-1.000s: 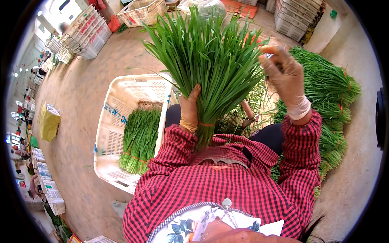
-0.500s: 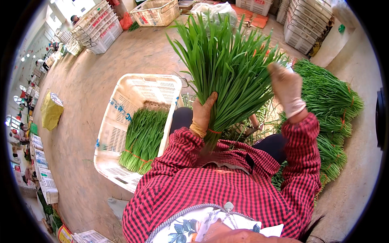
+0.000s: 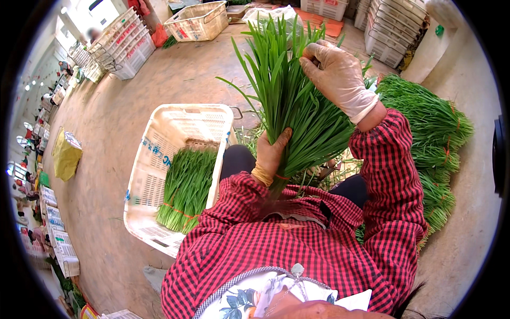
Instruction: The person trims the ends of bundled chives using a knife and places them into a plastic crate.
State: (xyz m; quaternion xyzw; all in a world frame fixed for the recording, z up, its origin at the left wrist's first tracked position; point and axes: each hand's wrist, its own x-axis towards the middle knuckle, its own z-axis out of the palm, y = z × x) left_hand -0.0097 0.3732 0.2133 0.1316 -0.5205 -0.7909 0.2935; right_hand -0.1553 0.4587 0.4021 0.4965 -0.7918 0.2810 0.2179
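My gloved left hand (image 3: 271,155) is wrapped round the lower part of a bunch of green garlic chives (image 3: 291,101), held upright in front of my body. An orange band (image 3: 283,177) circles its stems just below that hand. My right hand (image 3: 340,77), in a pale thin glove, is at the upper right of the bunch. Its thumb and forefinger are closed together against the leaf tops; whatever lies between them is too small to make out. To my left, a white plastic crate (image 3: 139,183) holds banded chives (image 3: 186,189) lying flat.
A large heap of banded chives (image 3: 425,125) lies on the floor at my right by the wall. Loose trimmings (image 3: 348,162) are scattered between my knees. Stacked crates (image 3: 396,34) stand far right, with another stack (image 3: 125,45) far left. A yellow sack (image 3: 66,154) rests at left.
My right hand has moved left and up, from beside the bunch to its leaf tops. The leaves have drawn closer together, and my left hand keeps its hold.
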